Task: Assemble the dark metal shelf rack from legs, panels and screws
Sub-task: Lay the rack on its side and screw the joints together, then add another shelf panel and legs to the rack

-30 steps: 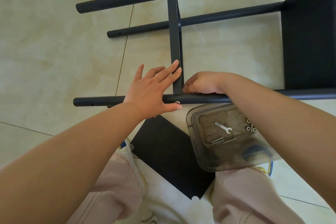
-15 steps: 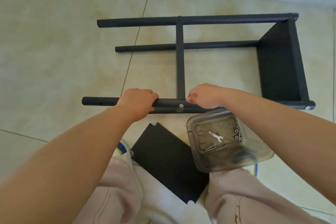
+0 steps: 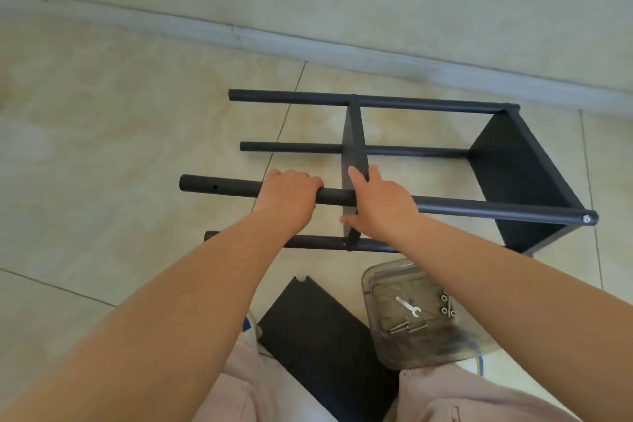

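While the shelf rack (image 3: 411, 161) lies on its side on the tiled floor (image 3: 102, 134), the left hand (image 3: 289, 197) has its fingers curled round the near upper leg (image 3: 479, 211), left of the middle panel (image 3: 352, 151). Right hand (image 3: 383, 205) rests on the same leg, fingers loosely extended against that panel. Rack's far leg lies near the wall's baseboard (image 3: 308, 44). Spare panel (image 3: 318, 336) and clear tray (image 3: 411, 315) of screws lie beside the knees.
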